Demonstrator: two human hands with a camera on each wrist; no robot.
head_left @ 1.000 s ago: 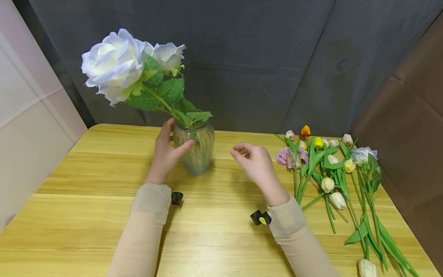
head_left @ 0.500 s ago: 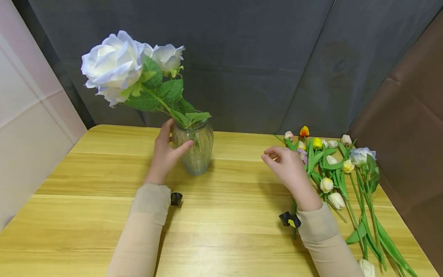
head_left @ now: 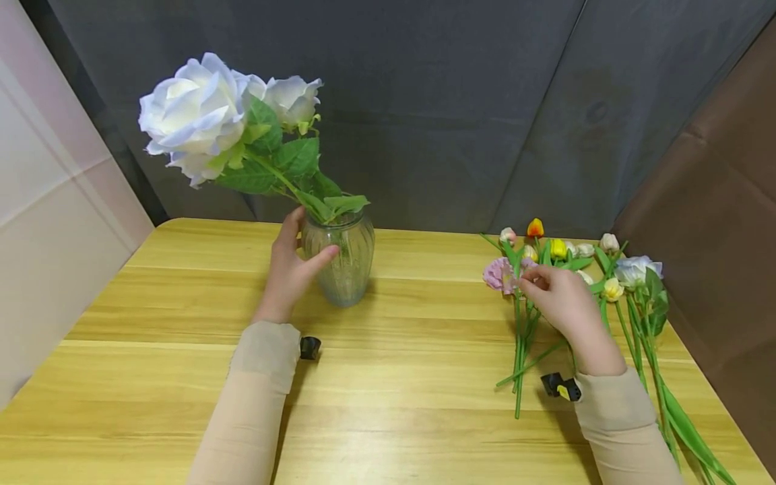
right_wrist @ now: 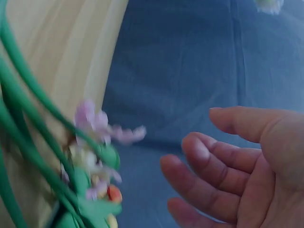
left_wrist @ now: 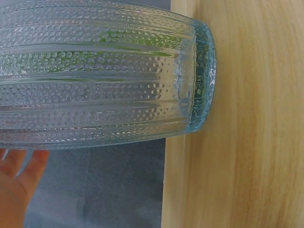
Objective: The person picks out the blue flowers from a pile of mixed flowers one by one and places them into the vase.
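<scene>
A clear ribbed glass vase (head_left: 350, 273) stands upright on the table, its dimpled side (left_wrist: 95, 90) filling much of the left wrist view. My left hand (head_left: 287, 273) holds it around its left side, thumb across the front. Large pale blue-white roses (head_left: 197, 111) lean leftward out of the vase, their green leaves (head_left: 297, 158) over its rim. My right hand (head_left: 564, 296) hovers above the flowers lying on the right, nearest a pink ruffled flower (head_left: 498, 275). In the right wrist view, its fingers (right_wrist: 209, 166) are loosely bent and apart, holding nothing.
Loose tulips lie around a yellow bloom (head_left: 558, 248) and an orange one (head_left: 535, 228). A pale blue rose (head_left: 636, 271) lies farther right, its stem toward the front. Dark cloth (head_left: 436, 121) rises behind the wooden table (head_left: 151, 357); a brown panel (head_left: 709, 222) borders the right.
My right hand has moved right, away from beside the vase to over the loose flowers. My left hand keeps its hold on the vase, which has stayed in place.
</scene>
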